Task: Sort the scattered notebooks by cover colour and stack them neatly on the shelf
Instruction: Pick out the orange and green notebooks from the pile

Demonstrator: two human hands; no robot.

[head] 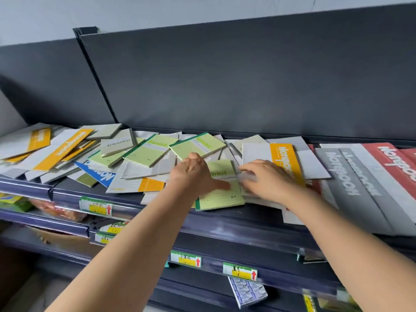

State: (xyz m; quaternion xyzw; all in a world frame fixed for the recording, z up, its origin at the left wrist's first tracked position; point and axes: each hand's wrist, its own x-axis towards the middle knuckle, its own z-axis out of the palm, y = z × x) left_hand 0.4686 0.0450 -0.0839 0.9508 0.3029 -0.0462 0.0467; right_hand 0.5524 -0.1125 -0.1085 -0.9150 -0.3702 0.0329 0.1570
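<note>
At mid shelf, near edge, I see left hand (pixel 193 172) palm-down on green Gambit notebook (pixel 221 199), thumb flat on the cover, fingers hidden, so I can't tell the grip. Right hand (pixel 267 176) is just beside it, fingers stretched flat and blurred, over orange-banded notebook (pixel 281 154). Orange pile (pixel 65 149) sits far left, red notebook (pixel 391 163) right. Dark shelf (pixel 258 213), dark back panel (pixel 225 86), price tags (pixel 96 206) below.

a pale grey wall (pixel 202 7) rises behind a dark shelving unit (pixel 258 213) — its back is two flat matte panels, the left panel (pixel 45 82) meeting the right panel (pixel 247 75) at a raised edge. lower shelf rails (pixel 42 218) carry green-and-yellow price labels (pixel 95 206) with red arrows. the light is soft and even.
</note>
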